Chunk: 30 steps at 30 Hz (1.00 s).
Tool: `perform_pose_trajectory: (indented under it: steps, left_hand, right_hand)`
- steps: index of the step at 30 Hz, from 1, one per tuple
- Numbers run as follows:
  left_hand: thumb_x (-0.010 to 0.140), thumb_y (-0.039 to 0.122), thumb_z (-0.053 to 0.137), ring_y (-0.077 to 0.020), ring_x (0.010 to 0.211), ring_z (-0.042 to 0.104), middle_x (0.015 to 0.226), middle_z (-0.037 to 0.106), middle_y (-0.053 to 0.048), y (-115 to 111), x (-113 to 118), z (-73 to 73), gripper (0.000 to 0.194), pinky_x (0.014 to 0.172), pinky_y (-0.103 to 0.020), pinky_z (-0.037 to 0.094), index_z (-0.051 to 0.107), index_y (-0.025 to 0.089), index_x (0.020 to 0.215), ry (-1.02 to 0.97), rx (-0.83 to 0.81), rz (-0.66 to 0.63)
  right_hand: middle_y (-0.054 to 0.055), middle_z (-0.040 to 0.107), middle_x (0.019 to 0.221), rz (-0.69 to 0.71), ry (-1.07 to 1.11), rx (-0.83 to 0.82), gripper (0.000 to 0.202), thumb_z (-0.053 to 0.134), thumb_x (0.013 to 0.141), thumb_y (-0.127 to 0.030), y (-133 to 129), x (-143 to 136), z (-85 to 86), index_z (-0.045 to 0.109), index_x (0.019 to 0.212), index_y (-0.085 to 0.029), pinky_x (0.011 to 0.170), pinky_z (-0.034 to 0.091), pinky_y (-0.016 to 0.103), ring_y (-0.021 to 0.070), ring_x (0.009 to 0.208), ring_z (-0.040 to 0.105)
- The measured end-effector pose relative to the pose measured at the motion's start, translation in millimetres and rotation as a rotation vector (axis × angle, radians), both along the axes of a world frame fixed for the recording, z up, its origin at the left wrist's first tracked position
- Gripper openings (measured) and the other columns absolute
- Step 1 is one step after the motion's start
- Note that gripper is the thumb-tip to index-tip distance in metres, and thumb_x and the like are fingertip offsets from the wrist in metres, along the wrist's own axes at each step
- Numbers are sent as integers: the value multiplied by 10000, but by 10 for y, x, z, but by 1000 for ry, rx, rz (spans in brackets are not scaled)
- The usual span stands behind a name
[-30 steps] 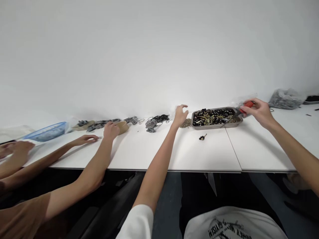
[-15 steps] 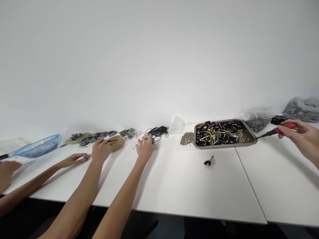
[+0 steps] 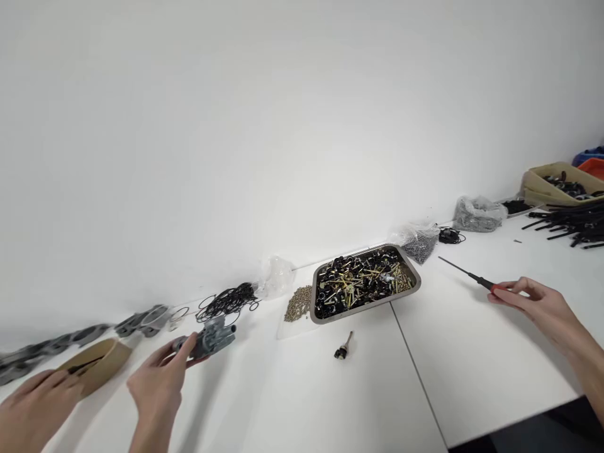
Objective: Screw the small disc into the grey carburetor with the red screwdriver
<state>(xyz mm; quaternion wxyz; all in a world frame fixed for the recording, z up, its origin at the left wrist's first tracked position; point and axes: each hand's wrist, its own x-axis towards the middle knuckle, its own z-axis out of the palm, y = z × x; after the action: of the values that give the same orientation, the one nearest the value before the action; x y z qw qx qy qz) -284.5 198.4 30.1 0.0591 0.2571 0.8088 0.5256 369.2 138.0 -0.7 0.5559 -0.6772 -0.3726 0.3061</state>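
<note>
My left hand (image 3: pixel 159 377) is closed around a grey plastic housing (image 3: pixel 216 336), held just above the white table, with a short tube end pointing right. My right hand (image 3: pixel 542 308) grips the red handle of a screwdriver (image 3: pixel 480 280), whose dark shaft points up and left over the table. Between my hands lies a small black part with a brass-coloured stem (image 3: pixel 343 349). Behind it stands a metal tray (image 3: pixel 365 313) full of black parts and brass-coloured screws. Black rubber rings (image 3: pixel 229 302) lie in a heap behind the housing.
Another person's hand (image 3: pixel 40 402) is beside a tan container (image 3: pixel 106 365) at left. Grey parts (image 3: pixel 144 319) line the wall. Small brass pieces (image 3: pixel 298 303) and a clear bag (image 3: pixel 276 277) sit left of the tray. Bagged dark pieces (image 3: pixel 419 244), black tubes (image 3: pixel 578 220) and a bin (image 3: pixel 542 185) stand right.
My view has swung right, so the table things appear further left. My left hand has lifted the grey housing from near the rubber rings. The screwdriver tip has moved away from the tray's edge.
</note>
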Motion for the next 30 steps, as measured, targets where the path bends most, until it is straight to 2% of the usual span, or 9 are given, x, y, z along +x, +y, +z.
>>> perform_pose_trajectory:
  steps: [4, 9, 13, 16, 19, 21, 24, 27, 30]
  left_hand:
    - [456, 500, 834, -226, 730, 730, 735, 748, 156, -345, 569, 72, 330, 658, -446, 682, 717, 351, 727, -157, 214, -213]
    - [513, 469, 896, -277, 714, 734, 820, 793, -8, -735, 1400, 15, 408, 667, -457, 657, 783, 264, 846, -351, 162, -528]
    - [494, 458, 942, -247, 707, 719, 827, 773, -87, -815, 2068, -146, 508, 675, -413, 631, 772, 187, 890, -586, 133, -793]
    - [478, 425, 962, -219, 732, 696, 813, 743, -74, -758, 2420, -310, 496, 646, -361, 610, 751, 185, 858, -716, 173, -917]
    - [471, 391, 975, -203, 768, 673, 815, 721, -62, -664, 2593, -459, 496, 622, -321, 585, 743, 191, 860, -761, 175, -1046]
    - [476, 362, 978, -199, 806, 670, 835, 717, -67, -607, 2635, -528, 483, 636, -299, 570, 745, 184, 859, -743, 174, -1136]
    - [518, 304, 969, -206, 893, 687, 912, 736, -86, -558, 2651, -564, 452, 724, -296, 570, 758, 176, 897, -688, 141, -1289]
    - [560, 267, 951, -229, 975, 701, 1000, 751, -99, -555, 2648, -543, 445, 829, -336, 581, 772, 177, 957, -621, 68, -1436]
    - [607, 243, 922, -250, 1029, 702, 1092, 760, -114, -573, 2616, -510, 472, 900, -392, 587, 778, 180, 1052, -500, 17, -1500]
  right_hand:
    - [104, 786, 970, -31, -207, -55, 440, 811, 585, -552, 36, -20, -92, 486, 553, -257, 687, 585, 417, 367, 923, 750]
    - [71, 724, 809, 62, -483, -129, 330, 641, 723, -516, 59, -242, -231, 453, 600, -274, 580, 500, 383, 305, 749, 685]
    - [83, 651, 828, 161, -646, -156, 221, 553, 780, -492, 28, -312, -267, 536, 683, -294, 612, 514, 450, 323, 750, 643]
    - [129, 639, 952, 162, -730, -112, 256, 555, 780, -511, 43, -313, -307, 625, 866, -280, 723, 539, 529, 395, 943, 631]
    - [179, 618, 1072, 103, -747, 39, 458, 532, 805, -600, 35, -407, -335, 637, 1048, -226, 913, 503, 613, 444, 1127, 568]
    - [170, 627, 1113, 166, -671, 121, 508, 540, 817, -648, -25, -577, -301, 634, 1083, -225, 955, 503, 590, 408, 1110, 591]
    - [126, 657, 1172, 464, -484, 134, 510, 618, 832, -659, -184, -967, -152, 643, 1158, -267, 891, 560, 482, 327, 1036, 646]
    - [91, 648, 1261, 815, -434, 150, 482, 687, 852, -596, -322, -1361, 17, 657, 1249, -323, 943, 549, 445, 297, 1101, 634]
    - [75, 657, 1208, 980, -437, 185, 408, 742, 827, -562, -363, -1603, 92, 722, 1163, -331, 964, 530, 452, 294, 1100, 623]
